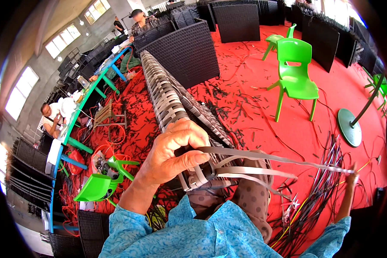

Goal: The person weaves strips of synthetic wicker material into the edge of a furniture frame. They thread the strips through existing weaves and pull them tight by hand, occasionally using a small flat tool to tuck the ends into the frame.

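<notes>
A long woven wicker frame (162, 92) in grey and brown strips runs from my lap away from me, its near end between my knees. My left hand (176, 150) is closed at that end, thumb and fingers pinching a flat grey weaving strip (262, 154) where it leaves the weave. The strip stretches across to the far right. There my right hand (351, 177), arm extended, is closed around its other end; the fingers are small and partly hidden. Loose pale strips (256, 171) also hang from the frame's end, below the stretched one.
Dark strips (318, 180) lie in a long bundle on the red floor (249, 107) at right. Green chairs (296, 73) and a round green stand base (349, 127) stand beyond. Black woven panels (185, 53) stand ahead. Another green chair (94, 187) and a blue-green table (90, 90) are left; people sit beyond.
</notes>
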`<state>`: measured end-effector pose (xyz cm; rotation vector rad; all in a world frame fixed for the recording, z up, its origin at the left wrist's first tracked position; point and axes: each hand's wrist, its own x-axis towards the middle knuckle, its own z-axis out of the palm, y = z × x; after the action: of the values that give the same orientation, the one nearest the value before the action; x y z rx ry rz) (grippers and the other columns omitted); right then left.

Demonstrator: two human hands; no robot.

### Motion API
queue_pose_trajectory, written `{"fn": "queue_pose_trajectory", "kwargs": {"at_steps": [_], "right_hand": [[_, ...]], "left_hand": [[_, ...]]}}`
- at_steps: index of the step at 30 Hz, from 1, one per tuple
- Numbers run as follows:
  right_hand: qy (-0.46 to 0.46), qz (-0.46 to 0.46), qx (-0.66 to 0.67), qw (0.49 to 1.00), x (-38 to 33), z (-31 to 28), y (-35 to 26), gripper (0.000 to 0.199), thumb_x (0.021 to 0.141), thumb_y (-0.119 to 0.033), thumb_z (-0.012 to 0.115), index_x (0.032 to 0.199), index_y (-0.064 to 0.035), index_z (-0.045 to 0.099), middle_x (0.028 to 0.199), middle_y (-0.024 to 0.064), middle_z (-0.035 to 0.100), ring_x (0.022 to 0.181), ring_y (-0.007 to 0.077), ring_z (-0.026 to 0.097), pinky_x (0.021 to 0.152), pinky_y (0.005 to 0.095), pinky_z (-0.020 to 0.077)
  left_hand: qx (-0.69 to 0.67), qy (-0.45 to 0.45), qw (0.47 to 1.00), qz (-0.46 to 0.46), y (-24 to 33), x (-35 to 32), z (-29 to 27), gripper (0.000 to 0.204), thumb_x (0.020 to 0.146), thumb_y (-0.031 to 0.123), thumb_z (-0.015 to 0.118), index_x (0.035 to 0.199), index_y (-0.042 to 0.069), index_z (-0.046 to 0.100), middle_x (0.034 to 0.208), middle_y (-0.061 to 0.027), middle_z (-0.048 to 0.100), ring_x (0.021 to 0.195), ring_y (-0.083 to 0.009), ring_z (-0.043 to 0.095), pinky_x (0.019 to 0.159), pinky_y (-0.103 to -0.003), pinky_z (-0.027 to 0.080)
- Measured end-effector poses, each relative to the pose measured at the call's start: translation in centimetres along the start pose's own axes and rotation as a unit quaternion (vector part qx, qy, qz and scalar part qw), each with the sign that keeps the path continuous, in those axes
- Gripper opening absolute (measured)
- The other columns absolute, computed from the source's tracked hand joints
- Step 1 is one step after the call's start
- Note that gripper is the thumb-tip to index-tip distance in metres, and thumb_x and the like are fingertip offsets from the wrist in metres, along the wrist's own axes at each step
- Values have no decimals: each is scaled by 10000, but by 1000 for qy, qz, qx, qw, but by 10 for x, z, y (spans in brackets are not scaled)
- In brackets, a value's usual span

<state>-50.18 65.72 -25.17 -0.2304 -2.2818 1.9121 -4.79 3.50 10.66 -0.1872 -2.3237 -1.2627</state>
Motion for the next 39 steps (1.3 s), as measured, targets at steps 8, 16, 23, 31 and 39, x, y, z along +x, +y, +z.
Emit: {"fn": "queue_pose_trajectory", "kwargs": {"at_steps": [8, 16, 23, 31, 39], "right_hand": [[125, -315, -257, 905, 28, -86, -35, 235, 912, -179, 447, 1055, -65, 594, 687, 7, 537, 538, 96, 440, 456, 235, 359], [121, -115, -432, 886, -64, -72, -7, 389, 895, -396, 424, 776, -38, 520, 512, 116, 494, 301, 238, 466, 236, 355, 326], [11, 165, 16, 986, -89, -62, 11, 292, 880, -331, 484, 999, -64, 499, 516, 54, 462, 306, 163, 386, 247, 288, 281], [-27, 136, 45, 989, -116, -72, 12, 497, 746, 1, 476, 1231, -52, 383, 955, 48, 523, 777, 148, 577, 641, 252, 494], [1, 156, 408, 899, -73, -99, 46, 340, 830, -45, 518, 1161, -6, 449, 1053, 118, 558, 989, 244, 550, 874, 331, 463]], "left_hand": [[57, 12, 994, 89, -4, -1, 2, 225, 682, 182, 730, 666, 60, 542, 729, -32, 564, 694, -155, 508, 676, -289, 375], [30, 77, 994, 67, -4, -8, 7, 172, 710, 114, 704, 704, 21, 559, 749, -48, 554, 695, -142, 494, 649, -261, 385], [26, 94, 993, 66, -3, -9, 10, 167, 713, 104, 702, 710, 19, 557, 748, -52, 550, 706, -147, 495, 650, -261, 389], [38, 110, 989, 93, -4, -6, 11, 162, 718, 89, 695, 702, 18, 551, 743, -48, 550, 688, -135, 498, 636, -260, 397], [34, 146, 985, 80, 1, -8, 15, 124, 747, 62, 660, 745, -17, 564, 786, -72, 549, 705, -129, 513, 640, -237, 404]]}}
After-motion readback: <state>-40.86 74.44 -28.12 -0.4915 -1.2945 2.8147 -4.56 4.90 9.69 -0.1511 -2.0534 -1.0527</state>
